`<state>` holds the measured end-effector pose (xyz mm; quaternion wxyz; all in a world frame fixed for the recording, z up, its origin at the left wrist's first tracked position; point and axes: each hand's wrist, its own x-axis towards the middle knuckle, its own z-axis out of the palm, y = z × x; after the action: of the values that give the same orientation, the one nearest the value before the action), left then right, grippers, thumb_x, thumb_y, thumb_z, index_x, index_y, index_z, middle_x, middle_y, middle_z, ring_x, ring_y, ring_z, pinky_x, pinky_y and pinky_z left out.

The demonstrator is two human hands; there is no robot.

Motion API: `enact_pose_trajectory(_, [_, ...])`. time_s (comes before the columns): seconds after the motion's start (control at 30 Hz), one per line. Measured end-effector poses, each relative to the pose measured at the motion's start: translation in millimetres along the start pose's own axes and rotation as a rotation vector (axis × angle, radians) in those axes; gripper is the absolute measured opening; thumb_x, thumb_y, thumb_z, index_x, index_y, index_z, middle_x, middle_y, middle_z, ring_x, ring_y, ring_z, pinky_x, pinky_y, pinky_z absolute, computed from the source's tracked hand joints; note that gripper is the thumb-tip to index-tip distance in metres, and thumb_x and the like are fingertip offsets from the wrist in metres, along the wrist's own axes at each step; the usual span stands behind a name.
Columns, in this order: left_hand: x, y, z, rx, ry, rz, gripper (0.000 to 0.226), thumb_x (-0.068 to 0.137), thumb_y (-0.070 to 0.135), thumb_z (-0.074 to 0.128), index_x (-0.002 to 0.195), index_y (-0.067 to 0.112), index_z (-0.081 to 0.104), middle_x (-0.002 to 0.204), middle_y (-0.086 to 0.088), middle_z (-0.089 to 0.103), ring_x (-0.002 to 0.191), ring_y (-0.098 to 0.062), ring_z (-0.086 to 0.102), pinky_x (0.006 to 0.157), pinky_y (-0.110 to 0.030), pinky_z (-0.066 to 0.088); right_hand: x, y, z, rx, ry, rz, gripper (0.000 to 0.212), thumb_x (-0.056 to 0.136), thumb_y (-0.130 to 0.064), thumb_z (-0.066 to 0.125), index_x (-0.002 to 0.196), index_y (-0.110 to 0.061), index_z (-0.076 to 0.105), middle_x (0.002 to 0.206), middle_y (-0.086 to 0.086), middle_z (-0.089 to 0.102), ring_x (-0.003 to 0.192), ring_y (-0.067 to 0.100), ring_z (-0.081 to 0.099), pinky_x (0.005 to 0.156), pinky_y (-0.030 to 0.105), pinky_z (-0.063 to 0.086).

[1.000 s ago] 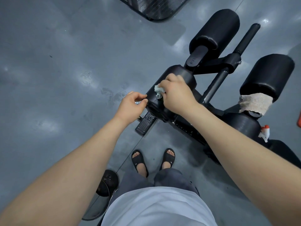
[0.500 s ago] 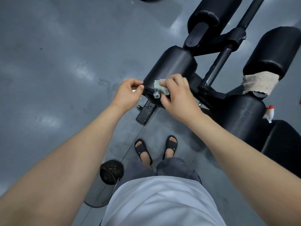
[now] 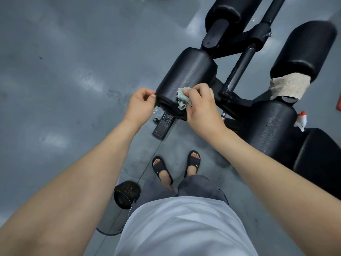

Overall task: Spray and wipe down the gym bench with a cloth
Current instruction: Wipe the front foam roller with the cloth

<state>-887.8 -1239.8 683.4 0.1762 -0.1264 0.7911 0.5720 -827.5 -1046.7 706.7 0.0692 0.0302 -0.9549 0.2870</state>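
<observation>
Right hand (image 3: 201, 108): fingers curled round a small pale grey-green cloth (image 3: 182, 100), pressing it against the near end of a black roller pad (image 3: 188, 76).
Left hand (image 3: 142, 106): fingers curled, thumb and fingertips at the pad's left rim (whether they actually pinch the rim, I cannot tell).
Roller pad: lies tilted, its round end face turned toward the person; it sits on the left side of the black gym bench (image 3: 238, 103).
Below the pad: a ribbed black footplate (image 3: 163, 126) on the floor, with wet spots beside it.
Far side of the bench: a beige towel (image 3: 289, 87) wrapped round the end of another roller.
Spray bottle (image 3: 300, 120): white with an orange top, resting on the bench to the right, well apart from both hands.
Person: stands in black sandals (image 3: 192, 162) on a grey floor (image 3: 64, 71).
By the left leg: a dark round object (image 3: 127, 194), too unclear to name.
</observation>
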Motion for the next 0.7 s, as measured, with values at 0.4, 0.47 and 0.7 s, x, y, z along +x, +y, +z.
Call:
enact_pose_trajectory(0.4, [-2,-4,4,0.242,0.073,0.144,0.014,0.1,0.017,0.053,0.091,0.022,0.063,0.102,0.002,0.06,0.097,-0.019,0.064,0.093,-0.029,0.051,29,-15,12,-0.066,0.107,0.12,0.033,0.086,0.004,0.06,0.118,0.0,0.061,0.114,0.022,0.051,0.095,0.037,0.048,0.086,0.035,0.04])
enact_pose_trajectory(0.47, [3,-6,3,0.174,0.037,0.036,0.019,0.102,0.019,0.049,0.089,0.027,0.061,0.104,-0.003,0.067,0.103,-0.023,0.067,0.097,-0.043,0.055,20,-21,13,-0.071,0.073,0.052,0.032,0.086,0.003,0.061,0.118,0.0,0.061,0.112,0.021,0.051,0.093,0.036,0.048,0.085,0.037,0.042])
enact_pose_trajectory(0.7, [1,2,5,-0.01,0.017,-0.074,0.02,0.104,0.012,0.047,0.091,0.015,0.062,0.107,-0.005,0.07,0.1,-0.018,0.068,0.097,-0.044,0.057,43,-6,5,-0.186,0.04,0.066,0.037,0.079,0.011,0.057,0.114,-0.001,0.063,0.109,0.02,0.051,0.093,0.036,0.048,0.078,0.035,0.041])
